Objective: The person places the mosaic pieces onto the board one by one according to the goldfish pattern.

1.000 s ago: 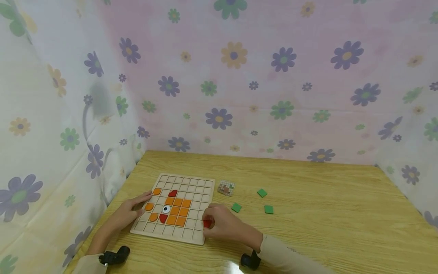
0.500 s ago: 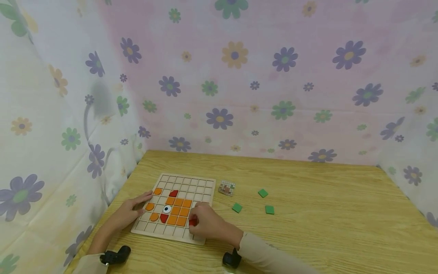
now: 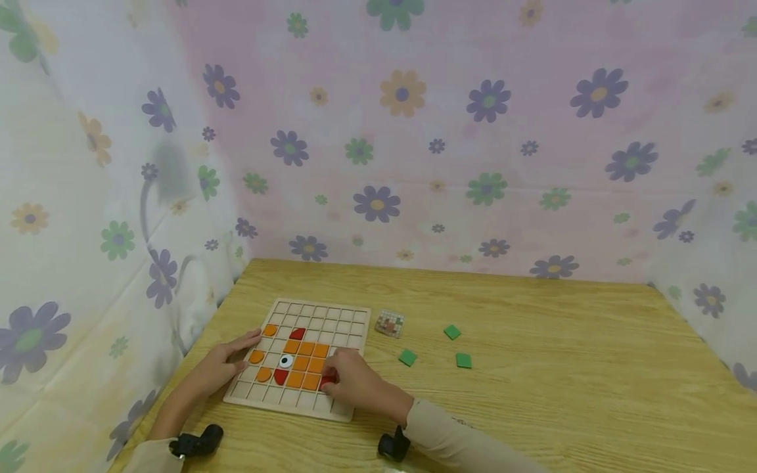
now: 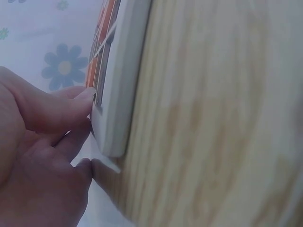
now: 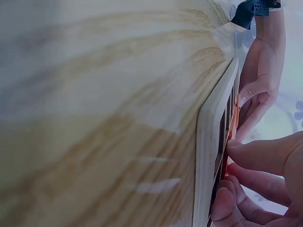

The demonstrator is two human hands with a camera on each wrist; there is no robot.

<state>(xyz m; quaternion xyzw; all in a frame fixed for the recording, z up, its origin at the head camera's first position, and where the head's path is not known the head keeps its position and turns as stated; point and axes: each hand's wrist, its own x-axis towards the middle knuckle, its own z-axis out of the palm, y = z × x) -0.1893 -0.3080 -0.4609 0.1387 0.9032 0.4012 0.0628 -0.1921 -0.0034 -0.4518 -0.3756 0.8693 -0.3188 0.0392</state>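
In the head view, a pale wooden grid board [image 3: 278, 395] lies on the table, holding orange square tiles [image 3: 301, 364], orange rounded pieces [image 3: 263, 374], red curved pieces [image 3: 298, 334] and a white eye piece [image 3: 286, 360]. My right hand [image 3: 357, 380] pinches a red tile [image 3: 326, 382] at the board, just right of the orange squares; the fingers hide part of it. My left hand [image 3: 215, 368] rests at the board's left edge, index finger and thumb apart. Seen from the left wrist, its thumb [image 4: 71, 108] touches the board's rim [image 4: 118, 85].
Several things lie right of the board: a small patterned picture card [image 3: 390, 323] and green square tiles [image 3: 407, 357], [image 3: 452, 332], [image 3: 464, 360] on the wooden table [image 3: 544, 368]. Flowered cloth [image 3: 437, 190] stands behind and at both sides.
My right hand has moved left from the board's right edge with the red tile, stopping beside the orange squares. The left hand stays in place at the left edge.
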